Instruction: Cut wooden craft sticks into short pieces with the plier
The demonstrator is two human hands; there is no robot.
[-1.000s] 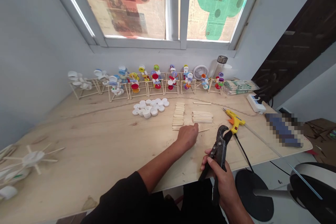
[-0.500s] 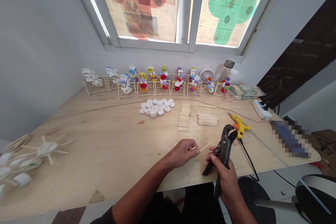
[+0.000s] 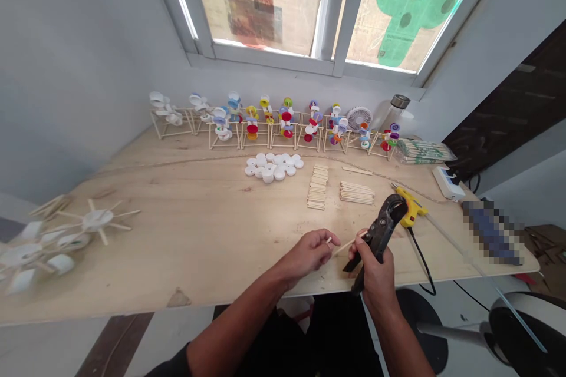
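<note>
My right hand point(image 3: 378, 274) is wrapped round a black pipe cutter point(image 3: 381, 230), its curved jaw pointing up and away. Its thumb and finger also pinch a thin wooden stick point(image 3: 347, 245), which slants down to the left. Just left of it, my left hand point(image 3: 312, 254) is closed in a loose pinch on a short stick piece point(image 3: 329, 240). Beyond my hands lie a column of short cut sticks point(image 3: 318, 188) and a stack of longer sticks point(image 3: 356, 192). A cluster of white bottle caps point(image 3: 274, 166) sits left of them.
Several stick frames with coloured cap wheels point(image 3: 287, 123) line the wall. A yellow glue gun point(image 3: 411, 207) lies close to the cutter, its cord hanging off the edge. Spoked stick wheels point(image 3: 98, 221) lie far left. A power strip point(image 3: 447, 182) and bagged sticks point(image 3: 427, 151) are at right.
The longer stick has passed from my left fingers to my right thumb and finger. The short piece stays in my left hand. The whole view has shifted slightly.
</note>
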